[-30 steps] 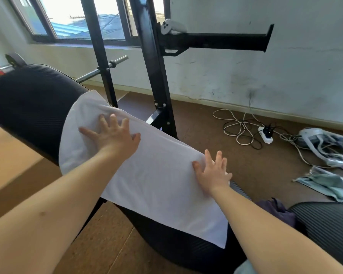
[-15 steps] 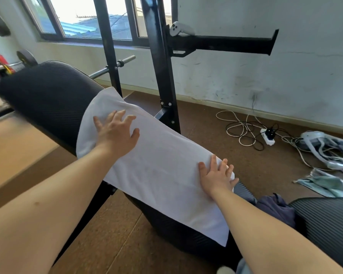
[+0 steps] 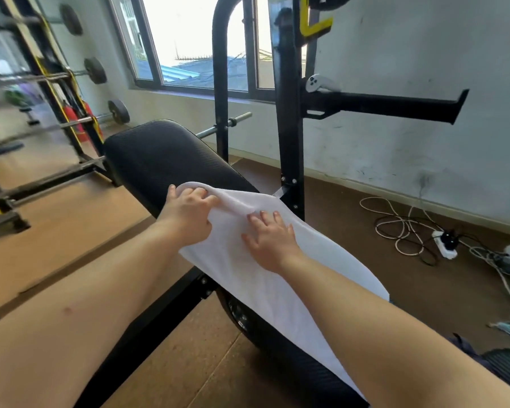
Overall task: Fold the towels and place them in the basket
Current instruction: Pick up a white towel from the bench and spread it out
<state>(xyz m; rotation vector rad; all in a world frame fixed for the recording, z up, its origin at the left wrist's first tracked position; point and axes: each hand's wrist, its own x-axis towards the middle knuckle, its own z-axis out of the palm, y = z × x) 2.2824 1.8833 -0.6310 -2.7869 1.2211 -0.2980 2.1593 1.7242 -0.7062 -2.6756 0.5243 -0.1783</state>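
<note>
Both hands meet mid-frame on the white rectangular cloth towel [image 3: 277, 278]: left hand [image 3: 189, 213] pinching its far edge, right hand [image 3: 270, 241] spread flat, black padded surface [image 3: 159, 154] bare beyond.

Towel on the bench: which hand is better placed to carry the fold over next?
Left. The left hand already grips the towel's lifted far end, while the right hand lies flat, pinning the cloth on the bench.

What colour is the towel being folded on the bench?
Plain white, no pattern; the head view shows the towel draped over the black padded bench.
</note>
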